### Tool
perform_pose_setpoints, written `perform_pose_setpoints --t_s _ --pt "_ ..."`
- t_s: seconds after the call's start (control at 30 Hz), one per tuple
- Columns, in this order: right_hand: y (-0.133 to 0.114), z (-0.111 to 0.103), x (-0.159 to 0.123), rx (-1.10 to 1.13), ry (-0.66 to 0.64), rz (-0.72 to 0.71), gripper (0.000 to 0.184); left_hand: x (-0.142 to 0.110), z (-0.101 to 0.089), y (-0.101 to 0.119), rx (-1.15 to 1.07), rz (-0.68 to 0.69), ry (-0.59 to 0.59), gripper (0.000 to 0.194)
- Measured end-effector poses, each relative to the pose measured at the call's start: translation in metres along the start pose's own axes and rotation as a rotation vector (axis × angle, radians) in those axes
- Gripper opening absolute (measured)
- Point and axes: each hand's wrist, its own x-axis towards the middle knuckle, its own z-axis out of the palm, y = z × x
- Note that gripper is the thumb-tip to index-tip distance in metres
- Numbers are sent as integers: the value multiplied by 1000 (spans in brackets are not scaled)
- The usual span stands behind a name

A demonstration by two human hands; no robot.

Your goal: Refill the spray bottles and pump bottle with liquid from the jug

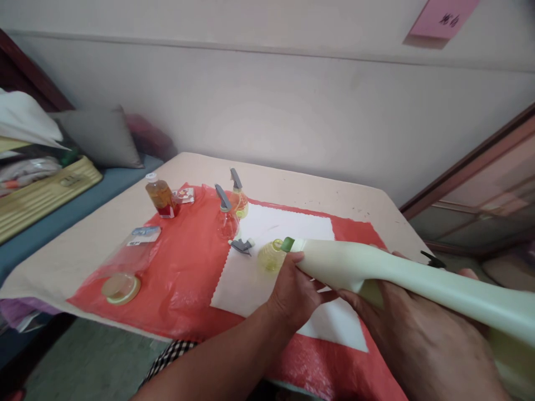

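A large pale green plastic jug (355, 259) lies tilted across the right side, its dark green spout (288, 244) at the mouth of a clear yellow bottle (271, 256) with no spray head. My left hand (295, 289) grips the jug's neck near the spout, thumb on the side and fingers beneath. Farther back, my right hand (422, 328) supports the jug's body, partly hidden by it. Left of the yellow bottle lies a loose grey trigger spray head (242, 245). Whether liquid is flowing cannot be seen.
Two spray bottles with grey triggers, a reddish one (228, 224) and an orange-tinted one (239, 201), stand behind. A drink bottle (162, 196), a plastic bag (136, 250) and a round lidded container (121, 288) are to the left. White paper (292, 220) covers red plastic sheeting (179, 278).
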Motion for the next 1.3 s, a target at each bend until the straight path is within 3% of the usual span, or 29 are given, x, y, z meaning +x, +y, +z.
perform_pose_setpoints --t_s 1.3 --pt "-3 -5 3 45 30 4 50 1 -1 -1 -11 -3 10 53"
